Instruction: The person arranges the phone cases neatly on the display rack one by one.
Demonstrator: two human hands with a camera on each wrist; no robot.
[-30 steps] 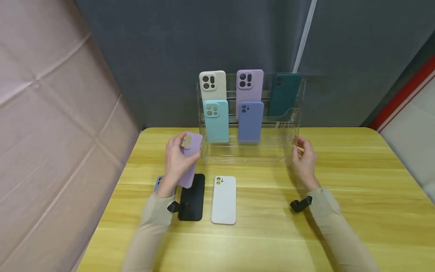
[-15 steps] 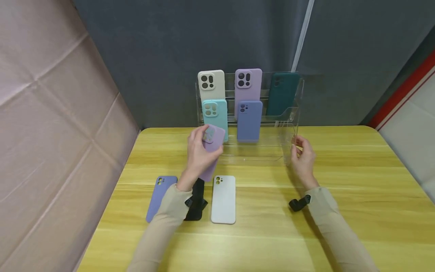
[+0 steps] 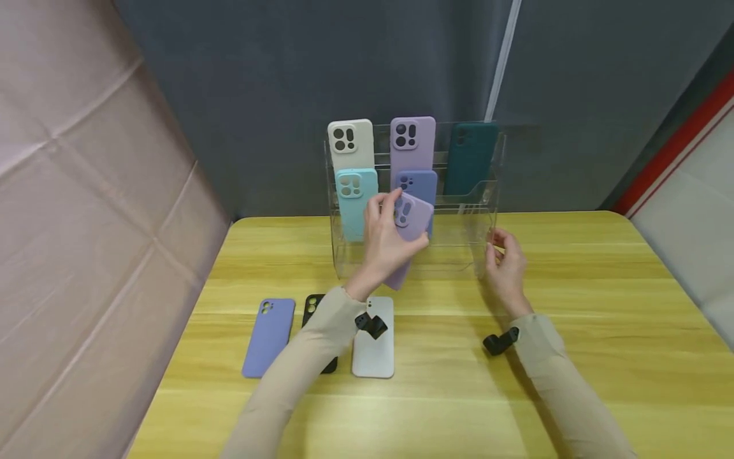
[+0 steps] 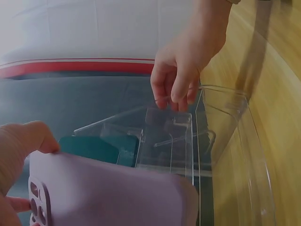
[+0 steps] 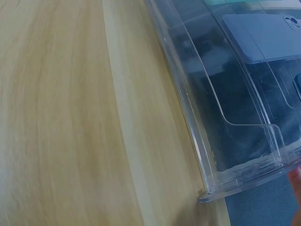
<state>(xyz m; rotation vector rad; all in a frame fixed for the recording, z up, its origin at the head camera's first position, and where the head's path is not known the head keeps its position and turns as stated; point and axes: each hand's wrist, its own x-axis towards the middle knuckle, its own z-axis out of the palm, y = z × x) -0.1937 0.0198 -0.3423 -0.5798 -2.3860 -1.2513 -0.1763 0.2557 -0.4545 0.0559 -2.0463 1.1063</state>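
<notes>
My left hand (image 3: 385, 241) grips a lilac phone case (image 3: 420, 218) by its two long sides. The case is tilted, its camera cutouts toward the top. It overlaps the blue-violet case (image 3: 425, 182) standing in the front tier of a clear display rack (image 3: 459, 245). At the rack's right side, my right hand (image 3: 507, 271) pinches the side panel between thumb and curled fingers. In the left wrist view the lilac case (image 4: 113, 190) fills the lower part, its far end toward the rack. Only a bit of the right hand (image 5: 296, 183) shows in the right wrist view.
A white case (image 3: 351, 137), another lilac one (image 3: 414, 156) and a dark green one (image 3: 471, 159) stand in the rack's back row, a turquoise case (image 3: 355, 207) in front. On the table lie blue-violet (image 3: 268, 338), black (image 3: 311, 304) and white (image 3: 374, 357) cases.
My left hand has carried the lilac case rightward and up, from left of the rack to in front of its middle. The right hand keeps its hold on the rack's side.
</notes>
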